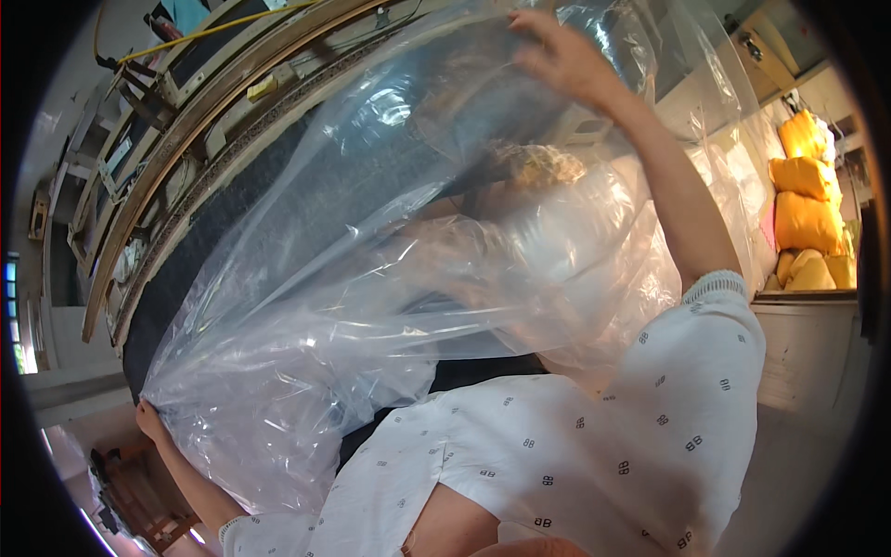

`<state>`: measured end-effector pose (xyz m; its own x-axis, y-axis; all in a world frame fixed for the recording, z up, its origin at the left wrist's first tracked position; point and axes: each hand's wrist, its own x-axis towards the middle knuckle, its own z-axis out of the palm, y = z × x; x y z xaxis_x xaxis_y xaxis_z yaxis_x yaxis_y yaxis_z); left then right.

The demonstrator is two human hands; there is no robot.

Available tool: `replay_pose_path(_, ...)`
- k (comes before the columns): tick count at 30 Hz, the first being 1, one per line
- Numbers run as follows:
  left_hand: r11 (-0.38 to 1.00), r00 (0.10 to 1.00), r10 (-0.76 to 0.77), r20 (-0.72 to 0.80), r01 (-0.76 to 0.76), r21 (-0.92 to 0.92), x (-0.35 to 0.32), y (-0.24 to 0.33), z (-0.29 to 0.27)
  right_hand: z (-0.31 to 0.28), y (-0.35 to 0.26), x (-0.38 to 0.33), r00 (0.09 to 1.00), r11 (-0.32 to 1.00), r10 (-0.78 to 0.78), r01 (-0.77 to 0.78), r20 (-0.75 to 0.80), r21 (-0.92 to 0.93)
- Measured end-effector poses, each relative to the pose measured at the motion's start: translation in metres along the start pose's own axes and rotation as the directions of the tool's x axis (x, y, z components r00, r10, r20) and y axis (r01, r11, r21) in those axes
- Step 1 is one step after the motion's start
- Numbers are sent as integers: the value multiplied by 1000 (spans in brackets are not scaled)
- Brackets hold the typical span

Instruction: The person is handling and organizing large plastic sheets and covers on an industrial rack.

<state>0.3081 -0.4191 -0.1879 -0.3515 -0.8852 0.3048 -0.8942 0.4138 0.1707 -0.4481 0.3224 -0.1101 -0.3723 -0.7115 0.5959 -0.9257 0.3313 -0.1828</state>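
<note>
A large sheet of clear plastic film lies wrinkled and shiny across a long dark table, with loose folds bunched near my body. Out at the far left, my left hand is closed on a corner of this film at the table's edge. My right hand is raised over the film at the far side, its fingers apart and slightly blurred. It seems to hold nothing. Through the film, a person's hair and pale clothing show indistinctly.
Wooden rails run along the table's far left side, with a yellow strip above them. Bright yellow bundles are stacked at the right on a whitish cabinet. Brown wooden furniture stands at lower left.
</note>
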Motion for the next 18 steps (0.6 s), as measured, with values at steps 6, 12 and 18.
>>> replay_pose_path(6,993,983,55,177,-72,93,13,-49,-1,33,0,13,903,954,298,-292,310,-66)
replay_pose_path(12,836,909,114,401,-305,455,53,-64,-8,83,29,29,794,817,559,-577,237,5)
replay_pose_path(18,960,891,-276,-362,240,-141,39,110,50,67,-3,76,768,404,631,-447,-112,-798)
